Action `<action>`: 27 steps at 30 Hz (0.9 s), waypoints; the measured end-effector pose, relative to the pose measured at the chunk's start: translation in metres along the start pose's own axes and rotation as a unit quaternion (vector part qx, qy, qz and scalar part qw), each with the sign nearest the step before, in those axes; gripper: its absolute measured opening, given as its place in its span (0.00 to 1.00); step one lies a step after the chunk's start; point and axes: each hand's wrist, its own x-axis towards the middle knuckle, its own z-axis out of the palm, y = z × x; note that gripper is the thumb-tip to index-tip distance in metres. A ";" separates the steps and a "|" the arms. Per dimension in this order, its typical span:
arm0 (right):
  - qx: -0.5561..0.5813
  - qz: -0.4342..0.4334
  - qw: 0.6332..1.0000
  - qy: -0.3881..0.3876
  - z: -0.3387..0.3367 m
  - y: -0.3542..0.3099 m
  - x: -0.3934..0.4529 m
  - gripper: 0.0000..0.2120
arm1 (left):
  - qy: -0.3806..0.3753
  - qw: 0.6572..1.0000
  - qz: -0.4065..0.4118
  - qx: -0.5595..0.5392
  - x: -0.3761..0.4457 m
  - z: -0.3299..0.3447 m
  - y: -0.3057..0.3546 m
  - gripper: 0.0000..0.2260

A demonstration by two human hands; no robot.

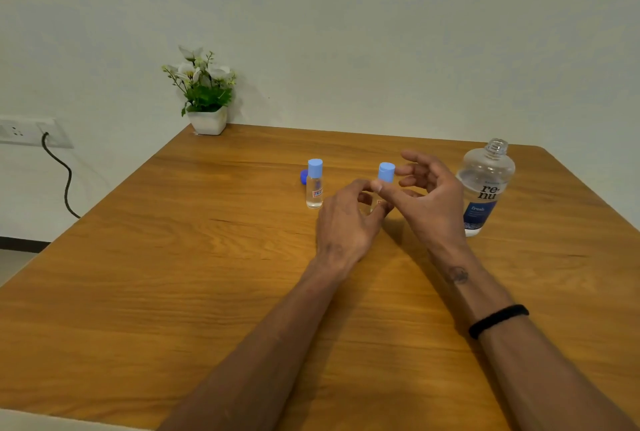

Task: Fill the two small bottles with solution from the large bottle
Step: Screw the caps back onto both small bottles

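Two small bottles stand on the wooden table [173, 257], both clear with light blue caps. The nearer small bottle [380, 203] sits between the two hands, its body mostly hidden by fingers, so its fill cannot be read; its light blue cap [386, 172] pokes up above the fingertips. The left hand [346, 219] curls round its body. The right hand [426, 195] pinches the cap with thumb and forefinger, its other fingers spread loosely. The other small bottle [314, 184], left of the left hand's fingers, holds clear liquid nearly to its neck. One dark blue cap [304, 177] lies just behind it. One large bottle [485, 188], uncapped and roughly half full, stands right of the right hand's fingers.
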 end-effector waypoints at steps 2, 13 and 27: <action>0.012 0.003 1.000 -0.022 0.000 -0.004 -0.001 0.33 | 0.005 1.000 -0.007 -0.009 0.000 0.000 -0.001 0.19; 0.007 0.032 0.998 -0.047 -0.003 -0.005 -0.001 0.34 | 0.009 1.000 -0.017 -0.006 0.000 0.000 -0.001 0.19; 0.111 0.072 0.991 0.003 -0.001 -0.007 0.000 0.11 | 0.017 0.999 -0.024 -0.018 0.000 0.001 -0.001 0.19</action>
